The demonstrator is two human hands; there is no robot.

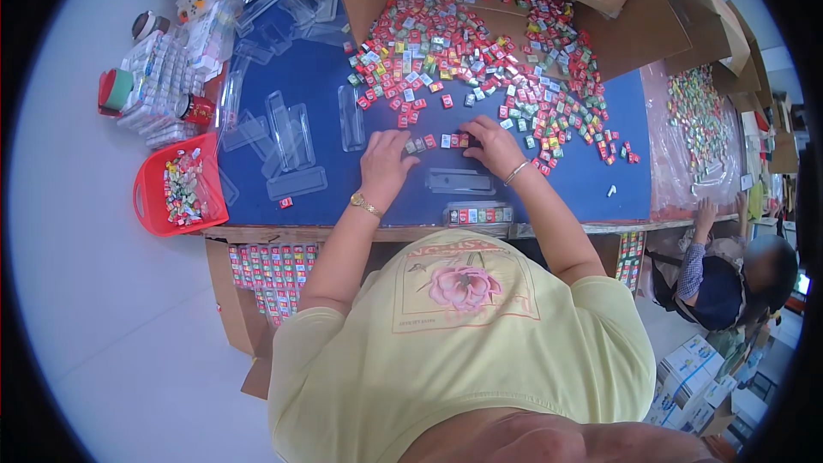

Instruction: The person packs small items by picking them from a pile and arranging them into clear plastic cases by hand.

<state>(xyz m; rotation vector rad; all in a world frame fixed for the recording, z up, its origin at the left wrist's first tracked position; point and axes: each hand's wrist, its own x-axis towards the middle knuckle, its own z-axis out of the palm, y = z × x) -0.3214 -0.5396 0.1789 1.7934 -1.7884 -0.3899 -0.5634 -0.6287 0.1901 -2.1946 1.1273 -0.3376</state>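
The short row of small printed boxes (446, 141) could be buckled or scattered if pressed unevenly from its ends. It is flanked by the left hand (385, 165) and the right hand (498, 150), just beyond a clear plastic tray (459, 181); both hands are partly curled, though a firm grip cannot be confirmed.

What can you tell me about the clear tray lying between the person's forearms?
The clear tray looks like thin plastic: long, shallow, rectangular, with the blue tabletop showing through. It lies flat, its length roughly along the near edge. No blocks show in it. Neither the left hand nor the right hand touches it.
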